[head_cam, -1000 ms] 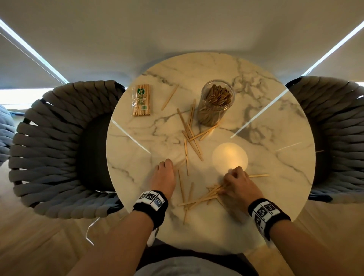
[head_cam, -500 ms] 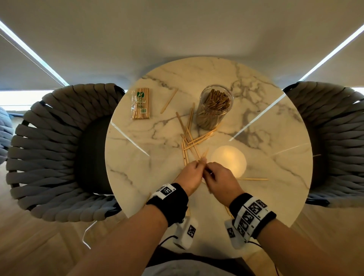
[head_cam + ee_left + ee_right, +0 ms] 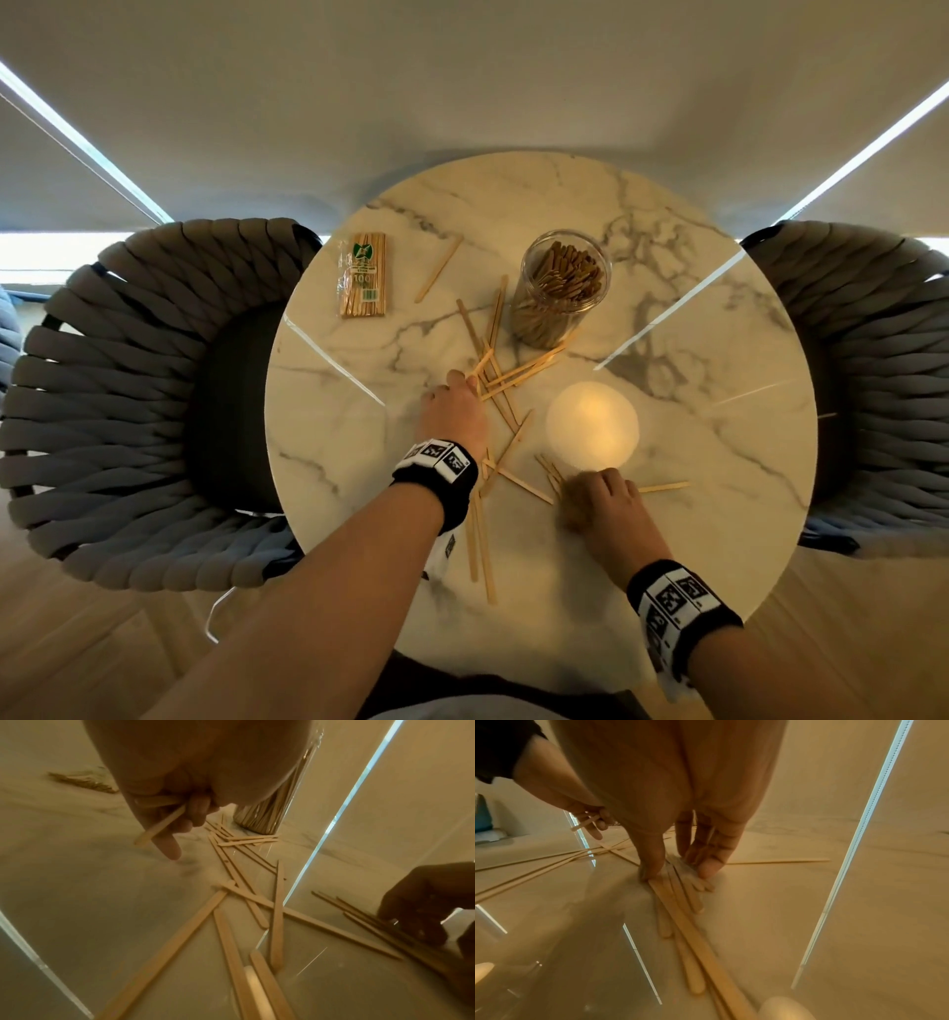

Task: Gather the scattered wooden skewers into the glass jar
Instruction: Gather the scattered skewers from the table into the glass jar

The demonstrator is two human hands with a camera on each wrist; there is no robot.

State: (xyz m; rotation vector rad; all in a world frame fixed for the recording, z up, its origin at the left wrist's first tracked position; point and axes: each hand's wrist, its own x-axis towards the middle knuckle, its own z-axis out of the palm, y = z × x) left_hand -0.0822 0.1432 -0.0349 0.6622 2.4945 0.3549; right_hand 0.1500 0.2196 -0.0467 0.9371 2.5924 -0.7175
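The glass jar (image 3: 565, 288) stands upright at the back of the round marble table (image 3: 719, 360), packed with wooden skewers. Loose skewers (image 3: 518, 367) lie crossed in front of it, and more (image 3: 480, 545) lie near the front edge. My left hand (image 3: 464, 383) is at the left edge of that crossed pile. In the left wrist view, my left hand (image 3: 164, 825) holds a skewer (image 3: 159, 827) in curled fingers, one fingertip touching the table. My right hand (image 3: 565, 485) (image 3: 680, 870) pinches a small bundle of skewers (image 3: 680, 898) lying flat on the table.
A sealed packet of skewers (image 3: 363, 275) lies at the back left, with a lone skewer (image 3: 439, 270) beside it. Another skewer (image 3: 665, 487) lies right of my right hand. Grey woven chairs (image 3: 128, 401) (image 3: 873, 370) flank the table. A bright lamp reflection (image 3: 590, 431) shows mid-table.
Half a second ago both hands met at the table's middle. Now they are apart: the left has gone forward to the crossed pile, the right back to the near-right bundle.
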